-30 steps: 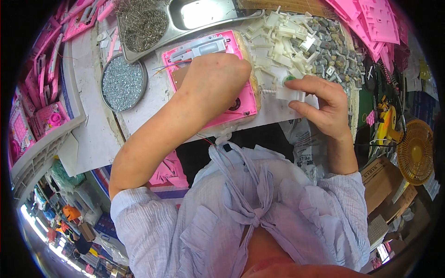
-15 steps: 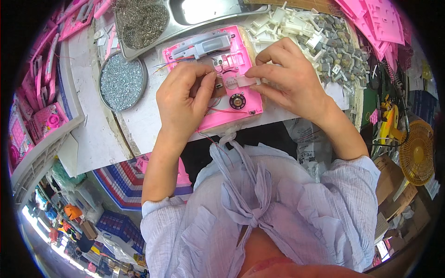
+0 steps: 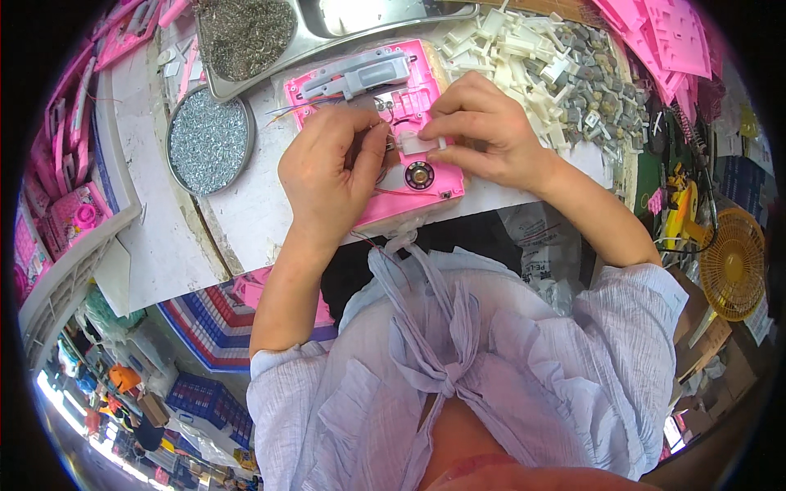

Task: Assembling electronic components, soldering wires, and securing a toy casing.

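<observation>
A pink plastic housing [image 3: 396, 209] lies open on the table in front of me. My left hand [image 3: 330, 166] is closed over its left part, thumb and fingertips pinched on a small brown board [image 3: 391, 153], mostly hidden by the fingers. From the right, my right hand [image 3: 483, 131] grips a translucent white plastic piece [image 3: 414, 145] between thumb and fingers, low over the housing's middle. Just below that piece sits a round black speaker [image 3: 419, 175]. A grey plastic part [image 3: 356, 75] is set across the housing's top, with thin coloured wires [image 3: 286, 110] sticking out at the left.
A round dish of small silver screws [image 3: 210, 141] stands left of the housing. Behind is a metal tray [image 3: 332, 37] with springy metal bits. White and grey plastic pieces [image 3: 557, 78] are heaped at the right. Pink panels [image 3: 667, 49] stack at the far right.
My right hand has moved slightly left and down, bringing the translucent white piece further over the housing. The left hand stays pinched in nearly the same place.
</observation>
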### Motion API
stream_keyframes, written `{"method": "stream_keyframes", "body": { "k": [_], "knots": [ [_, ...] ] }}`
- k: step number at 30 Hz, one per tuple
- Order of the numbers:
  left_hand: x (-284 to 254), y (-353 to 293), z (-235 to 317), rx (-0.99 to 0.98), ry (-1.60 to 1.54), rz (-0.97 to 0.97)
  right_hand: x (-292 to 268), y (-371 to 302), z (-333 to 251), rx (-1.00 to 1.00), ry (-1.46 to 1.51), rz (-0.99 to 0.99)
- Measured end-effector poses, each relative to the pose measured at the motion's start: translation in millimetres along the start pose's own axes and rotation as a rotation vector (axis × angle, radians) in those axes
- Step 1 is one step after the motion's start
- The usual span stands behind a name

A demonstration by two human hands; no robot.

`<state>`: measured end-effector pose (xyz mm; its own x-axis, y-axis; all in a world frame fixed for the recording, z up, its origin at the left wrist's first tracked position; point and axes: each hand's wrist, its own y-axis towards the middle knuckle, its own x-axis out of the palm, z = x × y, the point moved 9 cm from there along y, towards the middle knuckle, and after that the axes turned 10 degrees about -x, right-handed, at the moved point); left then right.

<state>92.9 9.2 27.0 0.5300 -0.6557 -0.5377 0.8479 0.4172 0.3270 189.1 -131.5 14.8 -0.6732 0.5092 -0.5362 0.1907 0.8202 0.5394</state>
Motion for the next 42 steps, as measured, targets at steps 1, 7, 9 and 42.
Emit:
{"method": "stream_keyframes", "body": {
  "k": [1,7,9,42],
  "knots": [
    [-0.7,0.5,1.1,0.021,-0.001,-0.004,3.4,2.7,-1.5,0.004,-0.048,-0.021],
    [4.2,0.8,-1.4,-0.055,-0.058,-0.052,8.9,5.3,-13.0,0.152,-0.308,-0.174],
    [4.9,0.4,-1.0,-0.060,-0.041,-0.070,-6.7,-4.7,-20.8,0.139,-0.230,-0.064],
    [82.9,41.6,57.9,-0.374,-0.473,-0.887,-103.8,-18.8,-50.5,0.214,-0.116,0.292]
  ]
}}
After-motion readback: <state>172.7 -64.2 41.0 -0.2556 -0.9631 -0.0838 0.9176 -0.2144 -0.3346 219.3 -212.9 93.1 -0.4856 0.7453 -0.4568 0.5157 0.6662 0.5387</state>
